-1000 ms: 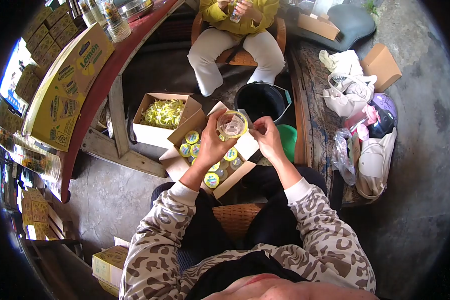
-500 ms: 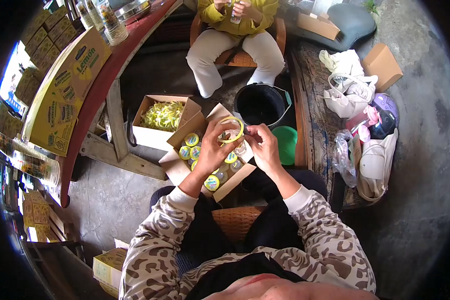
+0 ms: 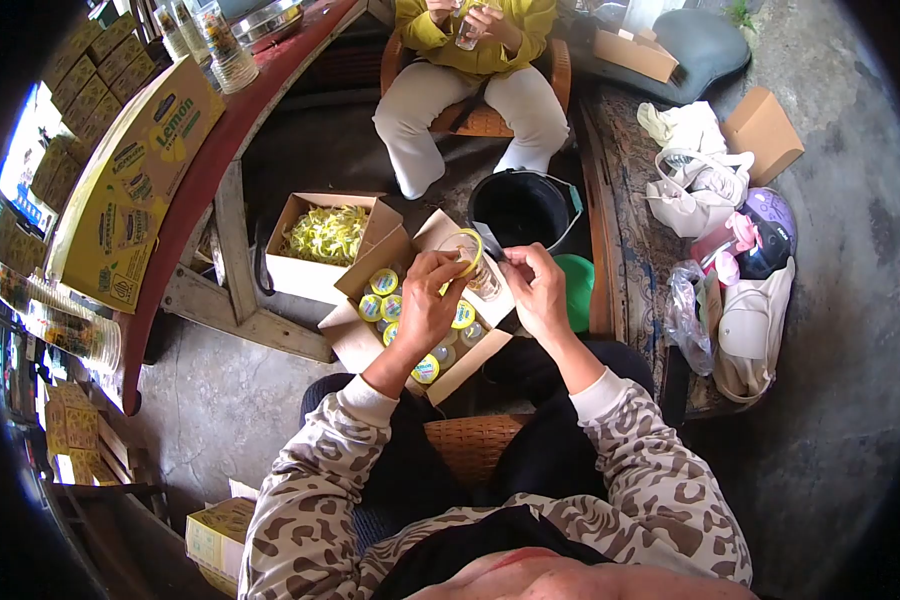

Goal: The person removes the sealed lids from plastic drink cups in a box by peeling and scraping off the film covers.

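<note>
My left hand (image 3: 432,293) grips a clear plastic cup (image 3: 482,280) near its yellow rim (image 3: 472,252). The cup is tilted, its open-looking end toward my left fingers. Close by on the right, my right hand (image 3: 538,290) is closed in a pinch beside the cup. Something small and dark shows at its fingertips, too unclear to name. Below both hands stands an open cardboard box (image 3: 348,335) with several upright cups under yellow lemon-printed lids (image 3: 425,369). My left hand and wrist hide part of this box.
Yellow strips (image 3: 322,233) fill another carton (image 3: 300,280). Beyond my hands are a black bucket (image 3: 515,250) and a green round thing (image 3: 574,285). Another person (image 3: 470,70) sits opposite, holding a clear cup. A red-edged table (image 3: 185,205) runs left; bags (image 3: 745,330) lie on a bench right.
My left hand has tipped the cup, so its yellow rim appears narrower and more upright. My right hand has shifted slightly right and the gap between the hands has widened.
</note>
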A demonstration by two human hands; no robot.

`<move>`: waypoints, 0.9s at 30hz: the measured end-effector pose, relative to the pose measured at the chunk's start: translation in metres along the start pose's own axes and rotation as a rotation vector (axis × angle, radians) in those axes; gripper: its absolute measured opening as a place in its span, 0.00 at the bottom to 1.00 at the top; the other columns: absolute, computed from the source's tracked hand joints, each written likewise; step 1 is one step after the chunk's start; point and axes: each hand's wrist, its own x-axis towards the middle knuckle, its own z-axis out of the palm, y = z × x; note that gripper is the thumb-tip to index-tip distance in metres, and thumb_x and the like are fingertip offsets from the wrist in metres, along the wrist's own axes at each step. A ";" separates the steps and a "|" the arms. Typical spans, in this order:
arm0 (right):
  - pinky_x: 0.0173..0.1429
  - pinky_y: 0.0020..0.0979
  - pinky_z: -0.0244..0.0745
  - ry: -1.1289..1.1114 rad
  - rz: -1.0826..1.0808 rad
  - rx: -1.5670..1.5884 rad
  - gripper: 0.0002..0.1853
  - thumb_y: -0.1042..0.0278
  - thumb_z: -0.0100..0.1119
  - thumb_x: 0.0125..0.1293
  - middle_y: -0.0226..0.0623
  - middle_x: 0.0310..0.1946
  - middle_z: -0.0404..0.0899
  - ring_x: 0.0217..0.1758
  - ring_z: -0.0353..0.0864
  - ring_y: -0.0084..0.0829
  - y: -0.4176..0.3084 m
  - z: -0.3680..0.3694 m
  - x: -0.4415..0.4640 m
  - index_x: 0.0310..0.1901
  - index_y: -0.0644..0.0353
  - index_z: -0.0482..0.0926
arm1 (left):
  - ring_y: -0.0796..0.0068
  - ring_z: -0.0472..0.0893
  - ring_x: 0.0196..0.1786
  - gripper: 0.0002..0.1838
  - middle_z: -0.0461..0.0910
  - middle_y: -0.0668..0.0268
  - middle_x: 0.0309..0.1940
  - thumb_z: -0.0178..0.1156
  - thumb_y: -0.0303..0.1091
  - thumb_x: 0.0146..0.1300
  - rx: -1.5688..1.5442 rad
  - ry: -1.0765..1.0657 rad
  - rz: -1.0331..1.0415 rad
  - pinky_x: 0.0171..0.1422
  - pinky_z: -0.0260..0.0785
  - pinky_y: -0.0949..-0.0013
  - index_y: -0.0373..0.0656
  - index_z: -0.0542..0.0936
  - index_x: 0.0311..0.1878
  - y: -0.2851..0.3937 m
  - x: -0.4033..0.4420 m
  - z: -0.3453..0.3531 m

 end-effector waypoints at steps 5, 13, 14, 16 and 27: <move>0.34 0.32 0.77 0.041 -0.098 -0.094 0.10 0.83 0.65 0.58 0.36 0.31 0.77 0.30 0.81 0.33 -0.010 -0.001 -0.001 0.40 0.61 0.79 | 0.66 0.79 0.33 0.08 0.78 0.61 0.29 0.70 0.28 0.58 0.050 -0.021 -0.092 0.38 0.69 0.64 0.37 0.87 0.41 0.005 -0.001 -0.001; 0.34 0.36 0.76 0.039 -0.293 -0.314 0.10 0.81 0.66 0.56 0.35 0.29 0.74 0.32 0.79 0.37 -0.023 -0.001 -0.003 0.39 0.58 0.80 | 0.67 0.77 0.29 0.09 0.77 0.60 0.27 0.70 0.28 0.58 0.052 -0.036 -0.086 0.33 0.66 0.64 0.37 0.87 0.42 0.006 -0.002 0.000; 0.34 0.36 0.76 0.039 -0.294 -0.314 0.10 0.81 0.66 0.56 0.35 0.29 0.74 0.32 0.79 0.37 -0.023 -0.001 -0.003 0.39 0.58 0.80 | 0.67 0.77 0.29 0.09 0.77 0.60 0.27 0.70 0.28 0.58 0.055 -0.040 -0.091 0.33 0.66 0.64 0.36 0.87 0.42 0.007 -0.002 0.000; 0.35 0.36 0.76 0.022 -0.317 -0.324 0.11 0.81 0.67 0.54 0.34 0.29 0.73 0.32 0.78 0.37 -0.023 -0.001 -0.005 0.39 0.57 0.81 | 0.67 0.77 0.29 0.09 0.77 0.60 0.26 0.70 0.28 0.58 0.052 -0.033 -0.080 0.33 0.66 0.64 0.36 0.87 0.41 0.006 -0.002 0.000; 0.38 0.36 0.76 -0.006 -0.337 -0.373 0.14 0.80 0.68 0.50 0.33 0.30 0.73 0.35 0.78 0.37 -0.021 0.001 -0.008 0.40 0.56 0.82 | 0.67 0.77 0.28 0.09 0.77 0.59 0.26 0.70 0.29 0.58 0.045 -0.023 -0.076 0.31 0.65 0.63 0.36 0.87 0.40 0.006 -0.002 0.000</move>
